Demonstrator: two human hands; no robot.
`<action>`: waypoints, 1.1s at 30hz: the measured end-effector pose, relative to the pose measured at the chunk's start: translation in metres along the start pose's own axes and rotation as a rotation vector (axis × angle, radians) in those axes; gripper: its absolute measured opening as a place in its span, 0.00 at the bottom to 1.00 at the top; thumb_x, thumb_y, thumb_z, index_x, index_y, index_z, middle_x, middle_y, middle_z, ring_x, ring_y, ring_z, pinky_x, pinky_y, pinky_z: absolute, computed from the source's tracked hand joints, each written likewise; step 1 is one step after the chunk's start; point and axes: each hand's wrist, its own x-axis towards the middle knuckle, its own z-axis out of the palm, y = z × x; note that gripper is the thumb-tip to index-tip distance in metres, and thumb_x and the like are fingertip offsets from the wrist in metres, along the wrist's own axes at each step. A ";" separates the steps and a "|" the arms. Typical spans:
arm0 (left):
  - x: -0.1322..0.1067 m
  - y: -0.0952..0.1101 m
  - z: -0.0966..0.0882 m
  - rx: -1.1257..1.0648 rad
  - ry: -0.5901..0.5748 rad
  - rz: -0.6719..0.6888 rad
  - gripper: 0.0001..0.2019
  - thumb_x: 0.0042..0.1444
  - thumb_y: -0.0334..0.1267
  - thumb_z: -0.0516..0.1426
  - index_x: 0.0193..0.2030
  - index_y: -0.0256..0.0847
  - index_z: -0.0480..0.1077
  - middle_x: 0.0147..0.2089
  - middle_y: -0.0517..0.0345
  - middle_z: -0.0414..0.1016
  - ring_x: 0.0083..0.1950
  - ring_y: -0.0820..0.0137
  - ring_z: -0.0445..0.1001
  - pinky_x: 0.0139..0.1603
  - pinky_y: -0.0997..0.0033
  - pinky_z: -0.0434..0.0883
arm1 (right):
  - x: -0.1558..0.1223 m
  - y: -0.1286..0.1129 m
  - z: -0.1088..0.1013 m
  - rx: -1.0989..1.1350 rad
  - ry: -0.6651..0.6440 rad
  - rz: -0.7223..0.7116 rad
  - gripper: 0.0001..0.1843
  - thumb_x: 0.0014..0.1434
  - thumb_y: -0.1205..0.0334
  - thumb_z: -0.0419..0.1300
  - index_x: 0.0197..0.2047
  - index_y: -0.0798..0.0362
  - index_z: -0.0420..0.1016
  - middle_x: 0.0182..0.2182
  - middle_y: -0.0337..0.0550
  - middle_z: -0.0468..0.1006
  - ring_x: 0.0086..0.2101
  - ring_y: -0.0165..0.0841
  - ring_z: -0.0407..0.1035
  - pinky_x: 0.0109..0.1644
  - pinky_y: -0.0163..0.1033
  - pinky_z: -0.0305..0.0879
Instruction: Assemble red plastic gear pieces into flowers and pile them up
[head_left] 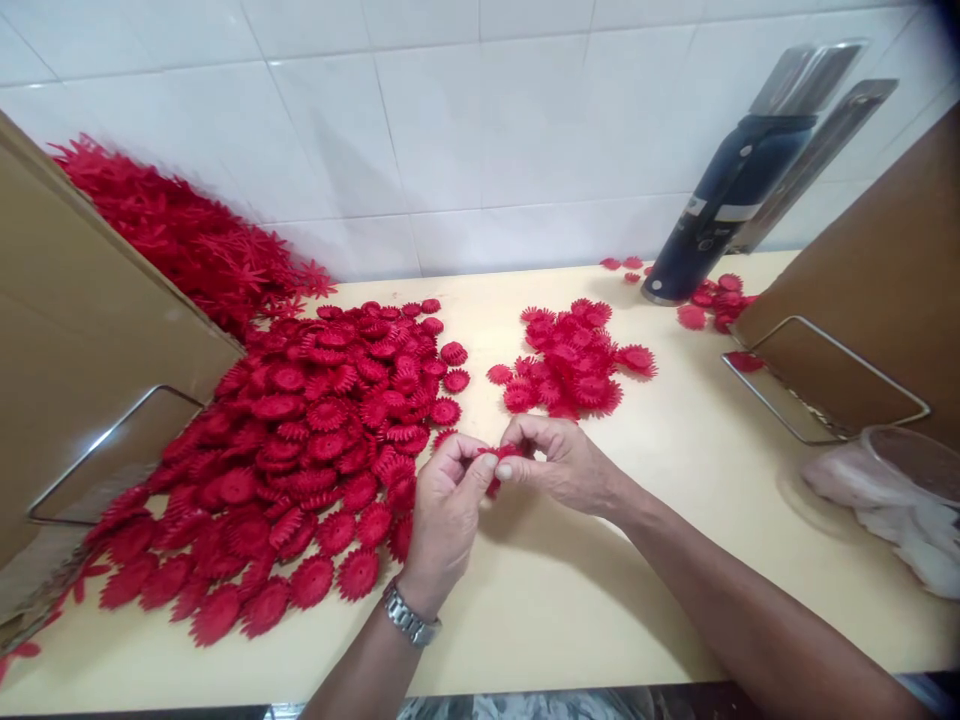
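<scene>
Between my two hands, above the middle of the table, is a small red flower-shaped piece [491,485], mostly covered by fingers. My left hand [448,500], with a metal watch on its wrist, pinches it from the left. From the right, my right hand [559,465] pinches the same piece between thumb and fingers. A large heap of red toothed-edge flower discs [326,445] spreads just left of my left hand. Beyond my right hand lies a smaller pile of similar red discs [574,360].
Loose red star-shaped petals [172,230] are heaped at back left behind a cardboard panel [90,330] with a metal bookend [112,455]. A dark blue flask [724,210] stands at back right. Another cardboard panel [877,290] and a bag-wrapped container [885,490] are at right.
</scene>
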 end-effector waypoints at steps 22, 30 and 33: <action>0.002 0.000 0.001 -0.304 0.079 -0.060 0.05 0.42 0.31 0.61 0.25 0.37 0.67 0.24 0.63 0.67 0.27 0.77 0.65 0.30 0.77 0.62 | 0.000 0.009 0.016 -0.359 0.228 -0.324 0.06 0.56 0.64 0.55 0.28 0.53 0.67 0.23 0.40 0.70 0.26 0.30 0.63 0.30 0.36 0.60; 0.003 0.001 -0.002 -0.328 0.096 -0.001 0.04 0.42 0.31 0.61 0.24 0.38 0.69 0.24 0.63 0.69 0.26 0.76 0.67 0.31 0.74 0.64 | 0.000 0.004 0.012 -0.248 0.205 -0.186 0.07 0.56 0.65 0.53 0.26 0.53 0.65 0.23 0.40 0.70 0.25 0.29 0.63 0.29 0.35 0.59; 0.003 0.002 -0.001 -0.324 0.124 -0.019 0.05 0.42 0.32 0.62 0.24 0.38 0.68 0.23 0.64 0.68 0.24 0.77 0.66 0.29 0.75 0.63 | 0.000 0.005 0.009 -0.290 0.238 -0.156 0.07 0.55 0.64 0.52 0.26 0.53 0.64 0.21 0.38 0.67 0.24 0.28 0.61 0.28 0.34 0.58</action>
